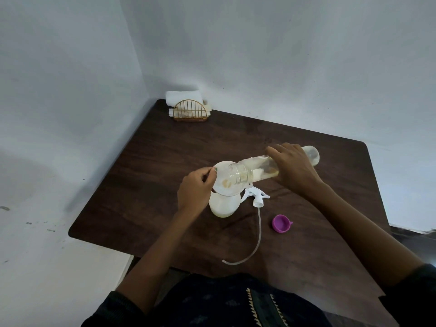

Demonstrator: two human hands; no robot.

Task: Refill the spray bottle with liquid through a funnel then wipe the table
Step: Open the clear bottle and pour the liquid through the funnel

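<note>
On the dark brown wooden table (165, 161) the squat translucent white spray bottle (223, 205) stands upright with a wide translucent funnel (226, 177) seated in its neck — the left hand (194, 190) pinches the funnel's rim between curled fingers. The right hand (292, 167) wraps around a long clear plastic bottle (257, 172), tipped nearly level with its open mouth over the funnel. Just right of the spray bottle lie the white trigger head with its long tube (256, 199) and, nearer the person, a purple cap (281, 223) — a gold wire holder of white napkins (190, 110) sits at the far corner.
</note>
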